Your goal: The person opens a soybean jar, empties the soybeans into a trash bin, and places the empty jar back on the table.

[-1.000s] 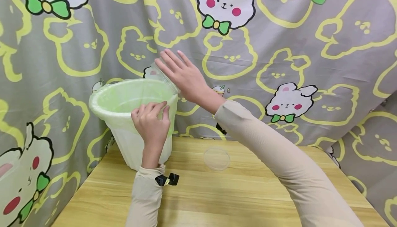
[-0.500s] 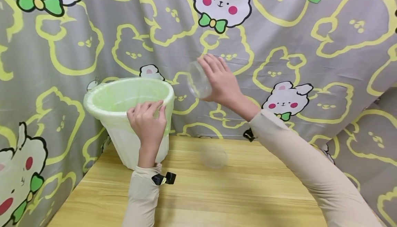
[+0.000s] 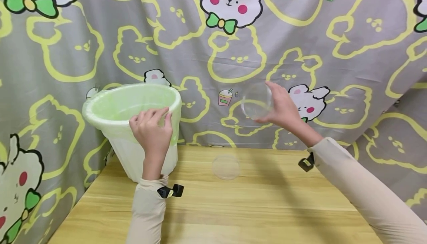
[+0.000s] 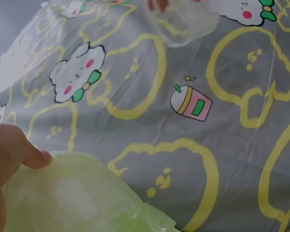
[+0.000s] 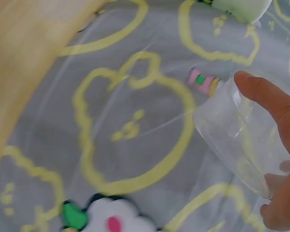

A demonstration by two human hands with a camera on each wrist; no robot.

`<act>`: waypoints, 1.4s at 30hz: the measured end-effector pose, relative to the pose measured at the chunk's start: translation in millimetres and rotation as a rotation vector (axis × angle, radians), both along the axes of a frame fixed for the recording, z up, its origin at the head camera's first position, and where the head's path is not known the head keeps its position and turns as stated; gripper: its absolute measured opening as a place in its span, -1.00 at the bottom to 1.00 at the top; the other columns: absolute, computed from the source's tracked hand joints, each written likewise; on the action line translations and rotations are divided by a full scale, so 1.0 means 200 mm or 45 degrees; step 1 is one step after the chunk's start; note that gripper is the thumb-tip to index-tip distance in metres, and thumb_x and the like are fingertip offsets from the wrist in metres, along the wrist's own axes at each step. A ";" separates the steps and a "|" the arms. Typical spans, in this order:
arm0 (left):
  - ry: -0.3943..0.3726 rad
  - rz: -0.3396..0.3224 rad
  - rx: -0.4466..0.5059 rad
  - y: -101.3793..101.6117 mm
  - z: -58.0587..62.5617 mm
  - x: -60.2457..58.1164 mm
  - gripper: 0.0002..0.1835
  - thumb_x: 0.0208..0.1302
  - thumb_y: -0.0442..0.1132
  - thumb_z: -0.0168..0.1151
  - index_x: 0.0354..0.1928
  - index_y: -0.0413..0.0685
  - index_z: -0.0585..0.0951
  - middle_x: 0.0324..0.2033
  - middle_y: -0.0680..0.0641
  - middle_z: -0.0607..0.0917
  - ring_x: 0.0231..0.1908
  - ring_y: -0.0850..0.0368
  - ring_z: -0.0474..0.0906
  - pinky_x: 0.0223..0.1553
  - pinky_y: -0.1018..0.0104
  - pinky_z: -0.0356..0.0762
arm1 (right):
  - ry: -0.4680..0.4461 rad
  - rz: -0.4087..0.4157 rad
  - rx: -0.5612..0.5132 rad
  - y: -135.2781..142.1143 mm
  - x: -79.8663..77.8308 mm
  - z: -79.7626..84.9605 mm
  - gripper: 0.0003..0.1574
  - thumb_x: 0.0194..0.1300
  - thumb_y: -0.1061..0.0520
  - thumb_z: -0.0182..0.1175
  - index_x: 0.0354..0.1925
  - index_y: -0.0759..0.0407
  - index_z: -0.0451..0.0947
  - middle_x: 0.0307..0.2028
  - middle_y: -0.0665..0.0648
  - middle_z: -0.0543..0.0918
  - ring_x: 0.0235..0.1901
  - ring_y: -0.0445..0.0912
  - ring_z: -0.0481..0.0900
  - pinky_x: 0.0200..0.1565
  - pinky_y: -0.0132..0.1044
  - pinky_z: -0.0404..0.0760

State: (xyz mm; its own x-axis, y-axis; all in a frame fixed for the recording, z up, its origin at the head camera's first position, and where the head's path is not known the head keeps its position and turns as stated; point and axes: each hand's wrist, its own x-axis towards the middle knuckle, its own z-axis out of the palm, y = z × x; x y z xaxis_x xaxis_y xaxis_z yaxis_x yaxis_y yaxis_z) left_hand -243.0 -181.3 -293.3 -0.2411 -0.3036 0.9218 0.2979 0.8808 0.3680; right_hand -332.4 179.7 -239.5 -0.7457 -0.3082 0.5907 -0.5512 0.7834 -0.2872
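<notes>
At the left, my left hand (image 3: 151, 131) grips the near rim of a white trash bin (image 3: 122, 144). A thin pale-green bag (image 3: 110, 105) lines the bin and folds over its rim; the left wrist view shows my thumb against that bag (image 4: 82, 193). My right hand (image 3: 284, 105) holds a clear round plastic container (image 3: 255, 103) in the air, right of the bin. It is tilted, and the right wrist view shows its see-through wall (image 5: 232, 133) between thumb and fingers, with no contents visible. A clear round lid (image 3: 226, 167) lies flat on the table.
The wood-grain table (image 3: 213, 207) runs back to a grey curtain (image 3: 197, 62) printed with bears and rabbits. That curtain also hangs along the left and right sides. The bin stands at the table's back left corner, close to the curtain.
My right hand has carried the container rightward and somewhat down, away from the bin's far rim, turning it on the way. My left hand keeps its grip on the rim.
</notes>
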 end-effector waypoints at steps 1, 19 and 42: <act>0.000 0.001 -0.002 0.00 0.00 0.00 -0.88 0.18 -0.27 0.45 -0.23 -0.07 0.84 -0.31 -0.17 0.83 -0.28 -0.19 0.63 0.04 -0.11 0.29 | -0.038 -0.005 -0.028 0.04 0.01 -0.03 0.67 -0.49 0.02 0.79 0.54 0.19 0.10 0.44 0.33 0.34 0.40 0.27 0.29 0.34 0.31 0.34; 0.020 -0.004 0.017 -0.01 0.01 -0.01 -0.88 0.18 -0.28 0.45 -0.24 -0.09 0.83 -0.31 -0.19 0.82 -0.28 -0.22 0.60 0.07 -0.14 0.27 | -0.679 -0.015 -0.476 0.56 0.10 -0.52 0.38 0.02 0.00 0.62 0.56 0.22 0.00 0.35 0.42 0.33 0.16 0.18 0.46 -0.05 -0.41 0.55; -0.002 -0.015 0.014 0.01 0.00 -0.01 -0.87 0.19 -0.27 0.45 -0.22 -0.09 0.83 -0.29 -0.20 0.82 -0.29 -0.22 0.59 0.07 -0.15 0.26 | -0.999 0.013 -0.613 0.51 0.15 -0.93 0.43 0.11 -0.03 0.54 0.60 0.27 -0.17 0.50 0.47 0.14 0.42 0.35 0.20 0.42 0.27 0.24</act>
